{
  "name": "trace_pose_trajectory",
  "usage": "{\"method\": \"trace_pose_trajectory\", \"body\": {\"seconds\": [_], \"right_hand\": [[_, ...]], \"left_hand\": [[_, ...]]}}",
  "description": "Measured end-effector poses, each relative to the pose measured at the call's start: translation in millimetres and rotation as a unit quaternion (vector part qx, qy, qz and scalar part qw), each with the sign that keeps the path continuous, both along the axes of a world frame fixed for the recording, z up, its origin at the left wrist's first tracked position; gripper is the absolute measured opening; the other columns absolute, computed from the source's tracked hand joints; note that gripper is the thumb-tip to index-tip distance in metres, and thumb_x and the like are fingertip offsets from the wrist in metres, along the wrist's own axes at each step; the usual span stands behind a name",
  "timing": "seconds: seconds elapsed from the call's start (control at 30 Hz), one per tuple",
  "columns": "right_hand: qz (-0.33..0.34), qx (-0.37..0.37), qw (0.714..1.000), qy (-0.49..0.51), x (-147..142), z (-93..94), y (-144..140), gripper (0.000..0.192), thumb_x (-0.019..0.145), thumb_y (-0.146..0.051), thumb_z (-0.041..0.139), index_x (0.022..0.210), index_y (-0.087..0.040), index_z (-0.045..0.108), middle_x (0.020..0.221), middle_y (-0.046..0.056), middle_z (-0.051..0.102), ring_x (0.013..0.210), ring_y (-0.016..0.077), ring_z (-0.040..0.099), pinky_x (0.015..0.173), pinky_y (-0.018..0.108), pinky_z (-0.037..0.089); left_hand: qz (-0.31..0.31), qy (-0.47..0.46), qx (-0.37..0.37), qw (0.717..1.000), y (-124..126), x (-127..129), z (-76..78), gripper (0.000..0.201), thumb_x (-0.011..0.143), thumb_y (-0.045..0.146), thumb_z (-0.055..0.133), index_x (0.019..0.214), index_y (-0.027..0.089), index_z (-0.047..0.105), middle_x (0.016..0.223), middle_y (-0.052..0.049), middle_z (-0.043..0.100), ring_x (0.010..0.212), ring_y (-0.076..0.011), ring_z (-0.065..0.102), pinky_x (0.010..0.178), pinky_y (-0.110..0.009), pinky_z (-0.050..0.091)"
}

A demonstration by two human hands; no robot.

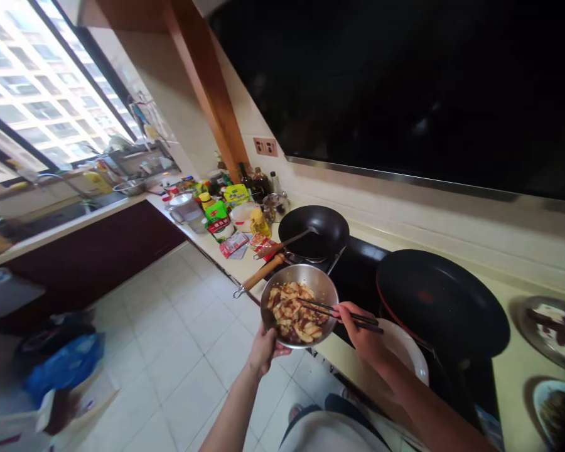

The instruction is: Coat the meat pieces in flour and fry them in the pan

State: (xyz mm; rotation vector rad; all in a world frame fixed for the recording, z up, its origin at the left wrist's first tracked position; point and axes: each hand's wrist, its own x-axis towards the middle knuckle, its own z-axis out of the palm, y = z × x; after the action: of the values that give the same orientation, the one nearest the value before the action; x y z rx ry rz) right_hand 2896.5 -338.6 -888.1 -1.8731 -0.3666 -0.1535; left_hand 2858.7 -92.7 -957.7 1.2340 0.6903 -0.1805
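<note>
My left hand [265, 349] holds a steel bowl [324, 287] from below, out over the counter's front edge. The bowl is filled with pale, reddish-brown pieces of food [294, 311]. My right hand [361, 331] grips a pair of dark chopsticks [332, 311] whose tips rest in the food. A black wok [314, 233] with a wooden handle sits on the stove behind the bowl, a ladle lying in it. To the right lies a wide black frying pan [440, 301].
A white plate [406, 355] sits below the frying pan. Two dishes with food [550, 326] stand at far right. Bottles, packets and jars [230, 210] crowd the counter to the left. Beyond are a sink [129, 186] and window. Bags [63, 367] lie on the tiled floor.
</note>
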Motion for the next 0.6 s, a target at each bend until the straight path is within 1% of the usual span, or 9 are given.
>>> {"method": "trace_pose_trajectory", "body": {"seconds": [0.07, 0.13, 0.23, 0.33, 0.4, 0.5, 0.6], "right_hand": [[0.005, 0.004, 1.000, -0.002, 2, -4.8, 4, 0.028, 0.094, -0.045, 0.047, 0.091, -0.024, 0.066, 0.092, 0.006, 0.074, 0.087, 0.0212, 0.072, 0.079, 0.032, 0.059], [0.023, 0.007, 1.000, 0.004, 5, -10.4, 15, 0.031, 0.095, -0.045, 0.044, 0.093, -0.023, 0.066, 0.092, 0.006, 0.074, 0.086, 0.0202, 0.072, 0.077, 0.031, 0.060], [0.069, -0.011, 0.997, 0.009, 14, -20.6, 39, 0.033, 0.094, -0.046, 0.046, 0.086, -0.023, 0.068, 0.082, 0.004, 0.074, 0.077, 0.0190, 0.072, 0.071, 0.029, 0.059], [0.096, -0.032, 0.995, 0.012, 27, -30.2, 53, 0.032, 0.090, -0.047, 0.051, 0.079, -0.023, 0.069, 0.077, 0.003, 0.074, 0.075, 0.0198, 0.072, 0.071, 0.030, 0.058], [0.090, -0.035, 0.995, 0.016, 37, -33.4, 49, 0.034, 0.091, -0.048, 0.050, 0.081, -0.022, 0.069, 0.078, 0.004, 0.074, 0.076, 0.0205, 0.072, 0.071, 0.031, 0.058], [0.058, -0.027, 0.998, 0.023, 50, -31.9, 29, 0.036, 0.090, -0.052, 0.049, 0.084, -0.022, 0.068, 0.081, 0.006, 0.075, 0.079, 0.0223, 0.073, 0.071, 0.032, 0.059], [0.017, -0.010, 0.999, 0.025, 56, -24.8, 18, 0.040, 0.088, -0.058, 0.049, 0.083, -0.022, 0.066, 0.078, 0.008, 0.074, 0.072, 0.0232, 0.072, 0.064, 0.033, 0.059]], "left_hand": [[-0.023, -0.001, 0.001, 1.000, 7, 14, 1.7, 0.061, 0.073, 0.010, 0.055, 0.132, 0.017, 0.041, 0.047, 0.009, 0.054, 0.039, -0.0126, 0.054, 0.055, -0.030, 0.056], [-0.046, 0.005, 0.005, 0.999, 13, 25, 3.0, 0.060, 0.075, 0.011, 0.056, 0.133, 0.016, 0.040, 0.049, 0.007, 0.056, 0.039, -0.0127, 0.054, 0.054, -0.031, 0.056], [-0.078, 0.018, 0.012, 0.997, 22, 37, 4.6, 0.058, 0.079, 0.015, 0.057, 0.134, 0.014, 0.039, 0.057, 0.004, 0.062, 0.040, -0.0133, 0.057, 0.051, -0.032, 0.056], [-0.092, 0.015, 0.021, 0.995, 26, 41, 5.4, 0.063, 0.080, 0.016, 0.057, 0.138, 0.015, 0.034, 0.059, 0.003, 0.064, 0.041, -0.0143, 0.059, 0.050, -0.032, 0.056], [-0.085, 0.002, 0.027, 0.996, 26, 40, 4.8, 0.069, 0.080, 0.015, 0.056, 0.143, 0.019, 0.028, 0.057, 0.003, 0.063, 0.042, -0.0161, 0.061, 0.049, -0.031, 0.055], [-0.050, -0.019, 0.033, 0.998, 22, 35, 1.6, 0.071, 0.084, 0.019, 0.054, 0.146, 0.023, 0.021, 0.054, 0.004, 0.061, 0.043, -0.0168, 0.061, 0.048, -0.029, 0.055], [-0.012, -0.027, 0.027, 0.999, 19, 29, -2.7, 0.068, 0.086, 0.024, 0.057, 0.145, 0.024, 0.024, 0.052, 0.006, 0.058, 0.041, -0.0145, 0.058, 0.048, -0.029, 0.056]]}}
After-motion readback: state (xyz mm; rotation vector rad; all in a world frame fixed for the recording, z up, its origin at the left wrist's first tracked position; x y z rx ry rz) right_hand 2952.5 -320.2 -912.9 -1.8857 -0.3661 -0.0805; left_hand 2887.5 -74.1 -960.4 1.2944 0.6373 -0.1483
